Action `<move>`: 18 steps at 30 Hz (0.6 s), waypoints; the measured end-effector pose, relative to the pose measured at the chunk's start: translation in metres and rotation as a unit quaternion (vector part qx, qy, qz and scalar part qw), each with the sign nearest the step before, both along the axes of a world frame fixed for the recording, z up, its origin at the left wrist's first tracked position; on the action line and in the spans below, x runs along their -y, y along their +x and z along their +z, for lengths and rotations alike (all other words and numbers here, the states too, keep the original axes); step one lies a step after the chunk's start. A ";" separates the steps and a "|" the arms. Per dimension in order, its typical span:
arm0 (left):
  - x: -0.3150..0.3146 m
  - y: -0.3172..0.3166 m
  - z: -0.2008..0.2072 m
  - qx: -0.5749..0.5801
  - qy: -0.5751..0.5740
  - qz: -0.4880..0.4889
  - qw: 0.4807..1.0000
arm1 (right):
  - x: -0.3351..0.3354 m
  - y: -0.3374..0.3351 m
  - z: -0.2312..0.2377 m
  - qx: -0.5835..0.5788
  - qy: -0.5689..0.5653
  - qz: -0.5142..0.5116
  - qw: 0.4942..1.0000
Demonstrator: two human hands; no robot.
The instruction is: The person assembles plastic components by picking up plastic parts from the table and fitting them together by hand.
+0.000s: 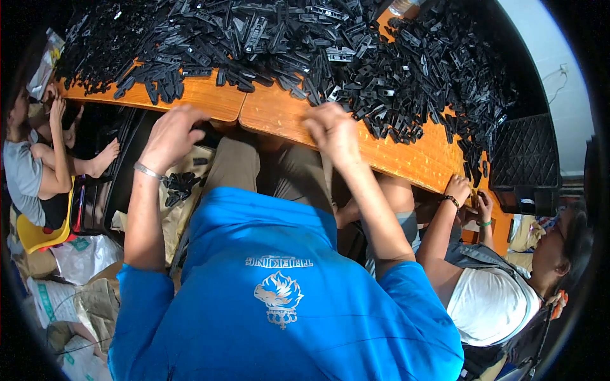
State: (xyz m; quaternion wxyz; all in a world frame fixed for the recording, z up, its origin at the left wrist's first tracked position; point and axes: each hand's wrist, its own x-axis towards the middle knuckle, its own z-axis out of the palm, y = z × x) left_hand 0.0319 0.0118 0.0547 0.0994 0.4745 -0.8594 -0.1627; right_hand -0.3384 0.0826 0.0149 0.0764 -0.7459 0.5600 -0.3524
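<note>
A large heap of small black plastic parts (330,44) covers a wooden table (419,155). My left hand (170,134), with a silver bracelet on the wrist, is curled over the table's near edge, just below the heap's front. My right hand (333,132) is also curled with its back to the camera, on the table edge beside loose parts. The fingers of both hands are folded away from view, so what they hold is hidden. My blue shirt fills the lower middle.
A tan sack with several black parts (181,185) lies under the table by my left arm. A person in a white top (489,298) works at the table's right edge. Another person sits on a yellow chair (38,232) at left. A black crate (524,159) stands right.
</note>
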 end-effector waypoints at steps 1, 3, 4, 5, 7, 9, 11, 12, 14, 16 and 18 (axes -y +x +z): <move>0.001 -0.018 0.004 -0.020 -0.019 -0.005 1.000 | 0.000 -0.012 0.002 -0.017 0.000 -0.074 0.997; 0.002 -0.072 -0.003 -0.118 -0.115 -0.045 0.985 | 0.006 -0.024 0.010 -0.063 -0.003 -0.160 0.985; 0.008 -0.094 -0.007 -0.123 -0.121 -0.080 0.982 | 0.012 -0.026 0.015 -0.091 -0.006 -0.173 0.981; 0.012 -0.116 -0.015 -0.143 -0.160 -0.089 0.973 | 0.018 -0.024 0.020 -0.108 0.004 -0.170 0.979; 0.024 -0.150 -0.029 -0.129 -0.211 -0.113 0.962 | 0.027 -0.028 0.021 -0.142 0.002 -0.161 0.977; 0.034 -0.170 -0.035 -0.106 -0.224 -0.125 0.961 | 0.038 -0.043 0.008 -0.189 0.015 -0.134 0.973; 0.040 -0.177 -0.037 -0.092 -0.246 -0.135 0.955 | 0.038 -0.041 0.017 -0.196 0.051 -0.128 0.971; 0.042 -0.178 -0.039 -0.090 -0.245 -0.135 0.956 | 0.038 -0.040 0.020 -0.203 0.087 -0.121 0.968; 0.042 -0.182 -0.034 -0.066 -0.259 -0.141 0.953 | 0.036 -0.040 0.023 -0.201 0.097 -0.129 0.966; 0.042 -0.183 -0.038 -0.071 -0.247 -0.147 0.955 | 0.036 -0.040 0.022 -0.200 0.106 -0.135 0.965; 0.043 -0.180 -0.041 -0.077 -0.236 -0.150 0.957 | 0.037 -0.041 0.021 -0.189 0.118 -0.144 0.964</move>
